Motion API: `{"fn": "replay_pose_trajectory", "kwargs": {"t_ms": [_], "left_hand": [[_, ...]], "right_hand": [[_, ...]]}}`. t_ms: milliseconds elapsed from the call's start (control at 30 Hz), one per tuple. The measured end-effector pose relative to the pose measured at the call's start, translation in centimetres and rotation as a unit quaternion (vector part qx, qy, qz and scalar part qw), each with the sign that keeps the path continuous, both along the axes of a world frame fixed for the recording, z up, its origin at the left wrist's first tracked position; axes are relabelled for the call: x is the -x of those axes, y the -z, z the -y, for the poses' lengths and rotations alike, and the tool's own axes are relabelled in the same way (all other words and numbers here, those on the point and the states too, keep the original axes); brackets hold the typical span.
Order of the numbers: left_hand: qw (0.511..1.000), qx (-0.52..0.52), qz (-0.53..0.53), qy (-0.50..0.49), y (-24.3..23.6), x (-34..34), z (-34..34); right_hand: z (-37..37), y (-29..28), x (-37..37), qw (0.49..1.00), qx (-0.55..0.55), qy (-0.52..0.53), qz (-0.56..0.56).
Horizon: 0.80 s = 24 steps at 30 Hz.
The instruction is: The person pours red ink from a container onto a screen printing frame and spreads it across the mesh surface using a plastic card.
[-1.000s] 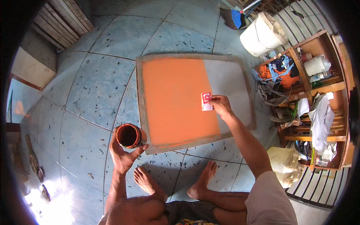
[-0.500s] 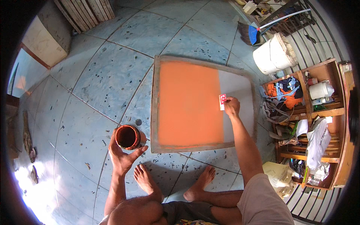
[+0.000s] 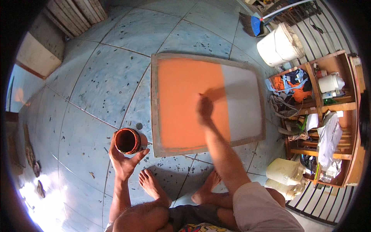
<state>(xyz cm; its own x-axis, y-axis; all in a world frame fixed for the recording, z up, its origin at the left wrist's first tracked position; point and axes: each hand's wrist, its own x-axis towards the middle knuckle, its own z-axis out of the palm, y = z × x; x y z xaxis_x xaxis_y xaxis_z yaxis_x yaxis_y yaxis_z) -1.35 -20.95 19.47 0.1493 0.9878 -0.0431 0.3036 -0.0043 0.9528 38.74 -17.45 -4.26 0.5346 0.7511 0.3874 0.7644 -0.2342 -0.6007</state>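
On the floor lies a rectangular framed panel (image 3: 247,112), its left part coated smooth orange and its right part bare pale grey. My right hand (image 3: 205,109), smeared by motion, hangs over the orange coating (image 3: 181,104) and casts a shadow to the right. Its fingers look curled, and a thin reddish edge of the small card (image 3: 200,94) shows at their tips. To the left of the panel, my left hand (image 3: 123,157) is wrapped around an orange-stained cup (image 3: 126,140). Dark orange lines the cup's inside.
A wooden shelf unit (image 3: 320,92) with rags, bags and containers stands at the right. Behind it are a white bucket (image 3: 279,45) and a blue broom (image 3: 255,26). Yellowish jugs (image 3: 285,171) sit near its front. My bare feet (image 3: 152,185) rest on blue tiles (image 3: 92,96).
My right hand has swung left from the coating's right border to over the orange area, and the card has turned nearly edge-on. My left hand keeps the cup in about the same place.
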Motion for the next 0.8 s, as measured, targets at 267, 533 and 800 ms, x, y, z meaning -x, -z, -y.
{"fn": "replay_pose_trajectory", "kwargs": {"t_ms": [267,533,800], "left_hand": [[0.999,-0.017,0.011,-0.032,-0.6,0.8,0.3],[0.998,-0.001,-0.021,-0.065,0.2,3.8,0.5],[0.998,-0.025,0.011,-0.053,0.6,2.7,-0.5]], "right_hand": [[-5.3,-8.5,18.7,0.967,0.243,-0.076,-0.014],[3.8,-11.1,-2.9,0.974,0.184,0.128,0.013],[5.7,-9.6,-3.4,0.922,0.345,0.154,0.081]]}}
